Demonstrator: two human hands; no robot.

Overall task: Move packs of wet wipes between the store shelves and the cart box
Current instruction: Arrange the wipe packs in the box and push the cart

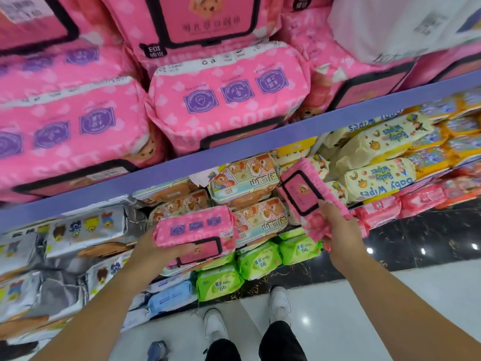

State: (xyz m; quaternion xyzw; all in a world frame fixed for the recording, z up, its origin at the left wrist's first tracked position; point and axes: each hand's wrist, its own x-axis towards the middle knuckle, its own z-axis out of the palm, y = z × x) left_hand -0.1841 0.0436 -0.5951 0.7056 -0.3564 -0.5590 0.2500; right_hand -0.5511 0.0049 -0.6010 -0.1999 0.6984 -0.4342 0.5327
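A person stands at the store shelves with two packs of wet wipes, one in each hand. The left hand (156, 252) holds the flat pink pack (194, 235) from below and in front, fingers (188, 248) stretched along its near face; the pack's long axis runs left to right. The right hand (338, 230) grips the lower end of the tilted pink pack (303, 195), fingers curled round it, the long axis pointing up and left from the hand toward the blue shelf edge (260, 149).

Matching stacked pink packs (229, 95) sit on the upper shelf, above that edge and above both hands. At least five show, some cut off by the frame. The tilted pack's top end is near the edge, so the right hand looks better placed to reach it. The cart box is not in view, so which way the packs are headed cannot be told.
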